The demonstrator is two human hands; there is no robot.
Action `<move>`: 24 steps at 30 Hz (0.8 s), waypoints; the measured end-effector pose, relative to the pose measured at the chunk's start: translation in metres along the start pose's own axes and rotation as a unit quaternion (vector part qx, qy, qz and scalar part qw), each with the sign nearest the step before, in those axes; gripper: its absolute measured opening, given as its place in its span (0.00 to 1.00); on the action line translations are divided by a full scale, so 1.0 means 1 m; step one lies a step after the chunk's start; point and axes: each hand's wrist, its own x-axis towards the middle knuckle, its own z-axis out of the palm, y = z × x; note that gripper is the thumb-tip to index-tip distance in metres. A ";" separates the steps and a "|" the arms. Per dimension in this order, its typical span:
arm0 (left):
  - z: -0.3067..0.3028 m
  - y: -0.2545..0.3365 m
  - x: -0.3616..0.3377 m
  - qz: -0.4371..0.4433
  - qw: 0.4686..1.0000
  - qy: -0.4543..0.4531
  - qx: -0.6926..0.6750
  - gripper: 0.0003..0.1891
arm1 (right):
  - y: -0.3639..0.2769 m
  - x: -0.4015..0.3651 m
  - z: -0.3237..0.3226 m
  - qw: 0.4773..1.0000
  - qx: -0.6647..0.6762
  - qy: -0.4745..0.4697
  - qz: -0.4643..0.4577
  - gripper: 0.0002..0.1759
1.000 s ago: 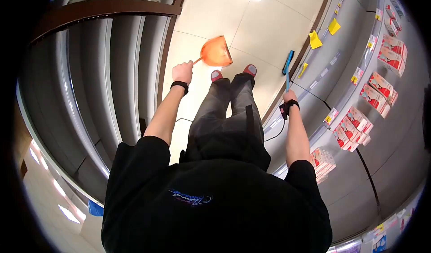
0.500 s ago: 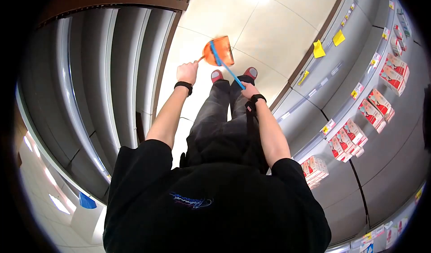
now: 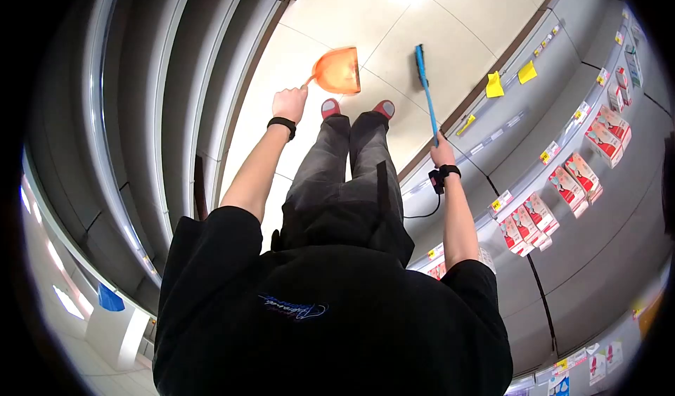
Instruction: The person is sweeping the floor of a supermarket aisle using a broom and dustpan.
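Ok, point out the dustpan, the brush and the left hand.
dustpan (image 3: 339, 71), head view, middle of the orange pan.
brush (image 3: 427, 94), head view, on the blue handle.
left hand (image 3: 290, 104), head view, back of the hand.

I make out an orange dustpan (image 3: 339, 70) of translucent plastic at about 12 o'clock in my view. Its thin handle runs back toward 8 o'clock into the closed left hand (image 3: 290, 104), and its wide flat edge faces 3 o'clock. The blue brush (image 3: 427, 94) sits at 1 o'clock, well apart from the dustpan. It is long and slim, gripped at its near end by the right hand (image 3: 442, 157), with its head pointing toward 12 o'clock.
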 end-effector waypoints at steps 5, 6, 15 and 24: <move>-0.010 -0.004 -0.014 -0.010 0.999 -0.031 -0.006 0.10 | 0.000 0.014 0.007 0.992 0.085 -0.020 0.092 0.33; -0.005 -0.006 -0.016 -0.003 1.000 -0.024 -0.003 0.10 | -0.004 0.015 0.012 0.995 0.057 -0.024 0.080 0.32; 0.003 -0.052 -0.033 0.061 0.998 0.016 -0.004 0.08 | 0.019 0.010 0.078 0.999 0.024 0.021 0.043 0.35; 0.031 -0.065 -0.041 0.190 0.977 0.062 0.079 0.05 | -0.039 -0.068 0.135 0.973 0.158 0.002 0.169 0.32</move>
